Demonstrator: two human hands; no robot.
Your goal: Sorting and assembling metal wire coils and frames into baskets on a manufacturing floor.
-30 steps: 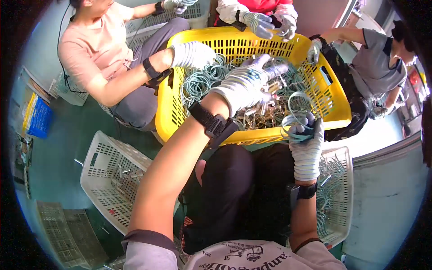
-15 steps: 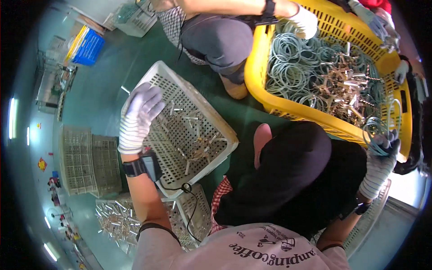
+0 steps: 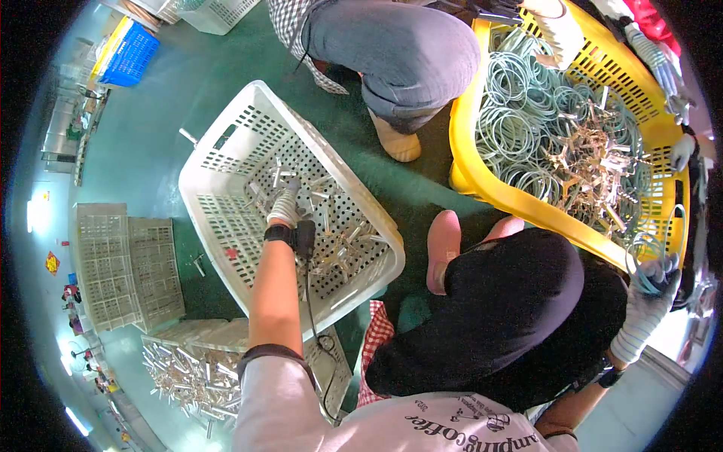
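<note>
Down at the person's left, the left hand [image 3: 285, 205], gloved, reaches into the tilted white basket [image 3: 226, 151] and rests among the small metal clips [image 3: 331, 248] scattered on its perforated floor. Its fingers curl down onto the clips; whether they pinch one or have just let go, I cannot tell. At the right, the right hand [image 3: 649, 290], also gloved, is clenched around a loop of pale wire [image 3: 640, 260], held just outside the near rim of the yellow crate [image 3: 527, 207]. Beyond that rim lie more wire coils [image 3: 527, 128] and a tangle of brass-coloured clips [image 3: 595, 162], where other people's gloved hands work at the far edge.

To do this well, I judge the left hand should settle each clip flat on the basket floor, clear of the slots, while the right keeps its loop gathered so it does not snag the crate's rim.
</note>
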